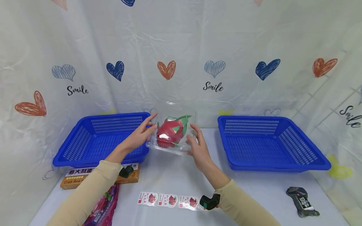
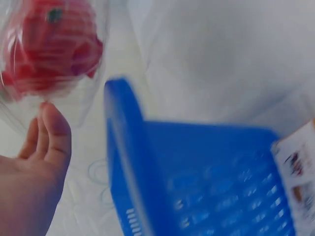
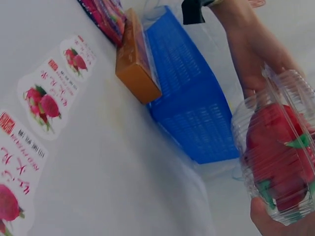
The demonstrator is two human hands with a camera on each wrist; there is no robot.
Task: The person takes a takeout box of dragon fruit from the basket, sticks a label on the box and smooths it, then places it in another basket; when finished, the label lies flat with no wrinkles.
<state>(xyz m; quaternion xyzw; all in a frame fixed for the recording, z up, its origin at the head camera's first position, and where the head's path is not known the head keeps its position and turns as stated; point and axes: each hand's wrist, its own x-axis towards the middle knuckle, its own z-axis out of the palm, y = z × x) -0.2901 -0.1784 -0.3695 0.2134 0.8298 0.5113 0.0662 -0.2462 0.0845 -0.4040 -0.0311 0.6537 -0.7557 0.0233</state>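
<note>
A clear plastic box (image 1: pixel 176 150) with a red dragon fruit (image 1: pixel 171 130) with green leaf tips inside is held up between both hands, tilted, over the white table. My left hand (image 1: pixel 139 135) holds its left side with the fingers spread along the edge. At the right side my right hand (image 1: pixel 200 147) grips it, thumb and fingertips against the plastic. The left wrist view shows the dragon fruit (image 2: pixel 54 44) through the plastic, above the fingers of the left hand (image 2: pixel 37 172). In the right wrist view the ribbed wall of the box (image 3: pixel 246 147) surrounds the fruit.
A blue basket (image 1: pixel 85 119) stands at the left and another blue basket (image 1: pixel 271 166) at the right. Before the left one lie an orange carton (image 1: pixel 131 179) and a purple-red packet (image 1: pixel 104 204). Dragon fruit stickers (image 1: pixel 168 200) lie in front, a black patterned packet (image 1: pixel 302 202) at right.
</note>
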